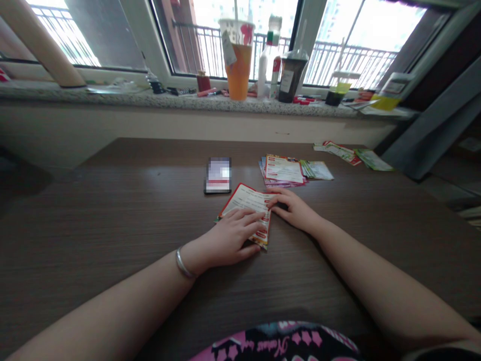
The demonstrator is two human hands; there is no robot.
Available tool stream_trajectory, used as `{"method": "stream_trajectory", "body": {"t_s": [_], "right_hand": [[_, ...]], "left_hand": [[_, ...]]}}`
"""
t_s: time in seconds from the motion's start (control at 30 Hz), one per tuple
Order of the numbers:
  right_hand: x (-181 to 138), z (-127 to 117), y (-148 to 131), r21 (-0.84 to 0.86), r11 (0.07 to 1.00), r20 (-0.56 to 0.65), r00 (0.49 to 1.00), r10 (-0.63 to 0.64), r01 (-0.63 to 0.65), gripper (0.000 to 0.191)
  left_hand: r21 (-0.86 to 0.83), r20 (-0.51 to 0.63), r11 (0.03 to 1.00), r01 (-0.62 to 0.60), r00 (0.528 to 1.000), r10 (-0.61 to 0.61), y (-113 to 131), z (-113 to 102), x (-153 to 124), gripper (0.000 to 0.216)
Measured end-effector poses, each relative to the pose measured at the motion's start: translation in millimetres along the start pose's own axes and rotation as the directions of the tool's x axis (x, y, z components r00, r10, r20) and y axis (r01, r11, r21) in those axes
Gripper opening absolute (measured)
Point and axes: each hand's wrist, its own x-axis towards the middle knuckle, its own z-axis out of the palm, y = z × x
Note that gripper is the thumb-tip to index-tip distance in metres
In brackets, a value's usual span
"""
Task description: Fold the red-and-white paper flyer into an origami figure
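A printed paper leaflet (246,197) with red edges and rows of text lies at an angle on the brown table, with a fold near its right side. My left hand (233,235) rests flat across its lower part, fingers stretched out and slightly apart, covering much of the print. At the leaflet's upper right edge, my right hand (295,208) has its fingers curled and the edge held between fingers and thumb. A silver bangle (183,263) circles my left wrist.
Beyond the leaflet lie a phone (218,175) and a stack of leaflets (283,169). More leaflets (343,152) are spread at the table's far right. On the granite windowsill (180,103) stand a cup of orange drink (239,65), a dark drink cup (291,75) and several bottles.
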Motion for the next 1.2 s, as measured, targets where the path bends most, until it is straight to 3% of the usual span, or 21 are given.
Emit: {"method": "stream_trajectory", "body": {"t_s": [0.4,0.83,1.2], "right_hand": [[1.3,1.0,-3.2,0.01,0.998,-0.016,0.998,0.055,-0.055,0.008],[2.7,-0.9,-13.3,-0.099,0.991,-0.203,0.977,0.067,-0.088,0.005],[0.6,-0.5,-23.8,-0.089,0.994,-0.219,0.975,0.046,-0.067,0.007]], "left_hand": [[-0.023,0.005,1.0,0.0,1.0,0.001,0.8,-0.6,1.2,0.042],[0.044,0.049,0.999,-0.011,0.999,0.008,-1.6,0.9,0.3,0.047],[0.064,0.06,0.998,0.019,0.998,-0.023,-0.8,0.7,0.3,0.048]]}}
